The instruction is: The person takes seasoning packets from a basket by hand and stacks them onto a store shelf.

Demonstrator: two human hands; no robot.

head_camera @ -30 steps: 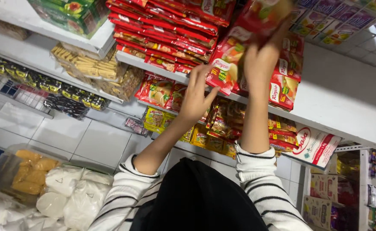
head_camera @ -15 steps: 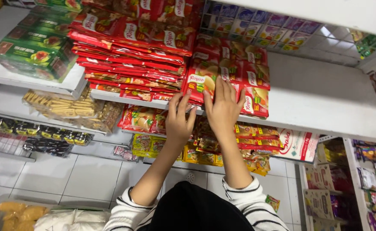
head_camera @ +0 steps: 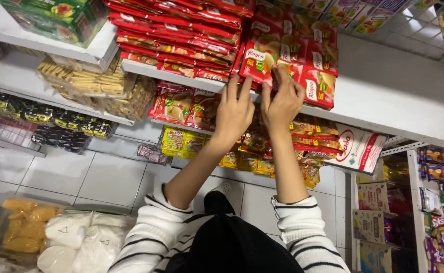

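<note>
Here the left hand (head_camera: 233, 112) rests flat, fingers spread, grip open, against the edge of the white shelf (head_camera: 384, 96). Right hand (head_camera: 282, 101), fingers loosely curled, touches the red sachets (head_camera: 287, 58) standing on that shelf; whether its grip closes cannot be told.

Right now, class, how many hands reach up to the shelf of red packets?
2. The left hand is at the white shelf's edge, the right hand beside it on the hanging red packets. No others show.
</note>
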